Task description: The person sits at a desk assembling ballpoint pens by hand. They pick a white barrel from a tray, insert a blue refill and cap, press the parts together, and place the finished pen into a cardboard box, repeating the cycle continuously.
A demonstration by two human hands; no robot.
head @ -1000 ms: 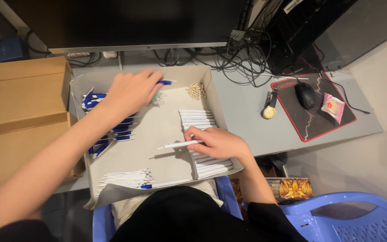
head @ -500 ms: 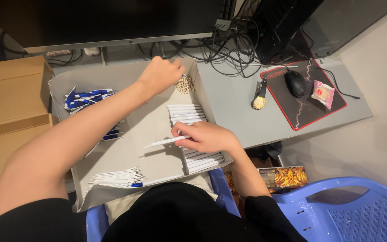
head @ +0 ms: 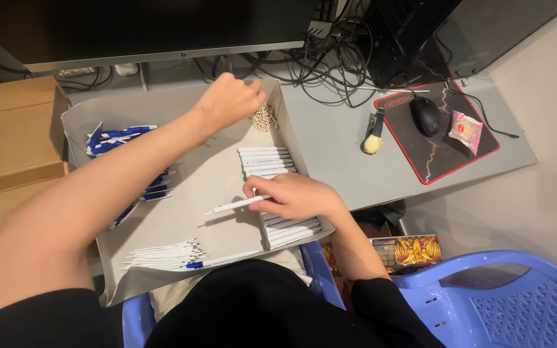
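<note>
A shallow grey cardboard tray (head: 220,222) lies in front of me. My right hand (head: 294,196) holds a white pen barrel (head: 236,205) pointing left, above a row of white barrels (head: 267,162) along the tray's right side. My left hand (head: 230,100) reaches to the tray's far right corner, fingers closed over a small pile of tiny springs (head: 265,118); whether it holds one is hidden. Blue pen parts (head: 117,135) lie at the tray's left, thin white refills (head: 166,254) near its front edge.
A brown cardboard box (head: 8,135) stands at the left. Behind the tray are a monitor (head: 149,26) and tangled cables (head: 330,64). A wristwatch (head: 373,135), a mouse (head: 425,115) on a black-and-red pad, and a small packet (head: 465,129) lie at the right. A blue plastic chair (head: 504,299) stands at bottom right.
My left hand has moved from the blue parts at the tray's left across to the spring pile at the far right corner. My right hand keeps holding the white barrel.
</note>
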